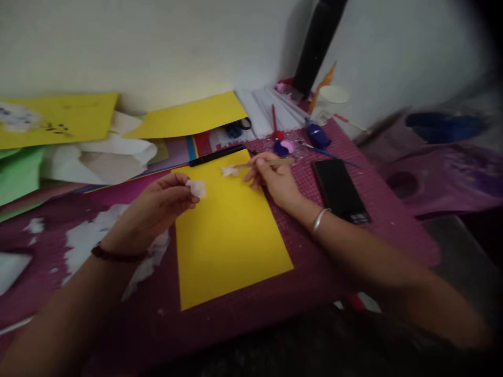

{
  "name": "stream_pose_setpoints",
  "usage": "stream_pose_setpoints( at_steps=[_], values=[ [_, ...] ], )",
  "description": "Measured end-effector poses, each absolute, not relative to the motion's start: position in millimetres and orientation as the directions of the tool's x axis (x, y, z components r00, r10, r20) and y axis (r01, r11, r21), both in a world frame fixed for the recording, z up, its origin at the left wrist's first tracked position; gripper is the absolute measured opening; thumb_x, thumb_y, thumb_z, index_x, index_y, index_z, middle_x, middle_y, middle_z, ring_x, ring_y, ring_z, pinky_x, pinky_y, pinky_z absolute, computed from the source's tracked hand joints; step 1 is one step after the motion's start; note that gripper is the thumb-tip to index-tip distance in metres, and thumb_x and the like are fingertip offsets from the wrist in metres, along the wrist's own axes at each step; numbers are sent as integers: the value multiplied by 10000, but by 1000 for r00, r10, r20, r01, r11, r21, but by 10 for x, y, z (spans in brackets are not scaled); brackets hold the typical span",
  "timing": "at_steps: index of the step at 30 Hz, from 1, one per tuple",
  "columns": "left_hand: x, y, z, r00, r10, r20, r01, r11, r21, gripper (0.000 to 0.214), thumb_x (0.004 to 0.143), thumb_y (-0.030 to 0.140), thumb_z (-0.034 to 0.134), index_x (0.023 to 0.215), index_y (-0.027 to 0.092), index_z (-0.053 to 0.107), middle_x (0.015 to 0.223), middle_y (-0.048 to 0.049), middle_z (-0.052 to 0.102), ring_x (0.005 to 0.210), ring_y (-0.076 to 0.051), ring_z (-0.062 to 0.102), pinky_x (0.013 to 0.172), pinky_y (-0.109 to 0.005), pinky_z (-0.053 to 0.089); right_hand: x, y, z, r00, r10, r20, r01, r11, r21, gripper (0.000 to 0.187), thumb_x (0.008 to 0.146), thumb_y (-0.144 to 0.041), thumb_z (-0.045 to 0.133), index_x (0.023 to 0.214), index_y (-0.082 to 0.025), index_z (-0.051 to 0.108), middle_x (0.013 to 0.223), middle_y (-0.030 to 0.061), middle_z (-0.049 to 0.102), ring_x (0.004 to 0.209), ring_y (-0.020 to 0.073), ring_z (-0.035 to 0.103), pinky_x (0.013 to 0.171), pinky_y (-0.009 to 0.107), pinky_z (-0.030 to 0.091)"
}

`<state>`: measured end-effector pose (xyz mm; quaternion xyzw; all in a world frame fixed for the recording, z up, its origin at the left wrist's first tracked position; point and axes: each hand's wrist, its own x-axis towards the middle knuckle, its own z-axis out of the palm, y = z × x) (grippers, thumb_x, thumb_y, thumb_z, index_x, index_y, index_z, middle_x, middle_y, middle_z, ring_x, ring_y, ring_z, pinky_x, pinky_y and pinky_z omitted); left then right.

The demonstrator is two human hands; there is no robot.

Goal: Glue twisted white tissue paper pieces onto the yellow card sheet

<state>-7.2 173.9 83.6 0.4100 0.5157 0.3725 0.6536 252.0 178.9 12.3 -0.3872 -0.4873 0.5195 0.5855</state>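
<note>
Forearms (361,248) slant inward toward yellow sheet (231,235); left grip (161,201) pinches white scrap (198,188), right grip (277,178) tan stick (283,162).

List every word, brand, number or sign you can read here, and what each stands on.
No readable text.
Yellow sheet at far left: faint marks near its top edge and dark spots below, too blurred to read.
Black phone: pale patch at its near end, too blurred to make out.
Yellow sheet in the middle: no writing visible.
</note>
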Motion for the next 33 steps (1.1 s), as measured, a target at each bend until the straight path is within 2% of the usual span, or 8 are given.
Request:
stream_pose_setpoints(
  at_steps=[5,9,14,18,22,26,29,33],
  values=[
    [379,1782,553,306,878,-367,-149,425,893,258,618,125,831,797,187,656,756,-6,724,626,-117,663,613,-208,570,2445,1698,160,-189,962,195,-175,162,-971,255,881,-439,747,924,-245,586,887,-11,690,734,115,644,680,260,547],
    [493,1765,416,343,888,-307,-175,382,908,278,621,184,864,817,188,667,779,-3,717,663,-112,667,643,-206,564,2416,1695,145,-210,960,187,-5,190,-982,238,849,-292,775,866,-231,545,825,-35,604,730,112,575,684,259,508],
    [500,1702,363,394,887,-240,-30,273,961,272,629,276,871,812,193,688,670,38,602,500,-57,446,449,-174,329,2396,1657,176,-261,934,244,141,287,-948,168,850,-179,669,831,-229,509,818,-33,602,740,119,555,694,269,497],
    [434,1708,396,358,894,-270,157,228,961,237,652,346,830,736,190,673,590,40,540,476,-71,381,457,-209,269,2401,1582,181,-286,897,337,153,390,-908,116,846,-166,620,844,-229,523,823,-27,604,746,123,574,716,278,513],
    [270,1815,476,238,941,-241,256,178,950,212,652,337,809,716,192,669,567,33,541,500,-89,408,481,-218,276,2474,1614,161,-192,926,324,75,343,-937,65,933,-286,602,952,-227,585,860,-10,637,735,119,607,696,275,520],
    [52,1956,540,140,978,-155,256,116,960,196,680,285,814,725,191,648,591,38,547,544,-86,436,521,-213,299,2576,1727,153,-23,966,256,-49,255,-966,363,1005,-566,536,1018,-224,656,776,-11,641,648,106,592,616,258,505],
    [-54,2049,565,149,976,-157,292,109,950,184,723,291,821,728,193,665,626,26,561,572,-90,445,536,-220,306,2610,1773,150,-4,978,208,2,208,-978,502,988,-681,506,957,-222,707,715,-13,616,633,104,569,591,251,489],
    [-17,2189,618,220,964,-150,354,64,933,172,733,382,817,731,228,740,649,-12,590,583,-135,459,517,-255,313,2594,1788,140,-35,985,171,52,172,-984,523,992,-680,507,875,-215,716,724,-6,620,618,95,547,590,246,486]
  ],
)
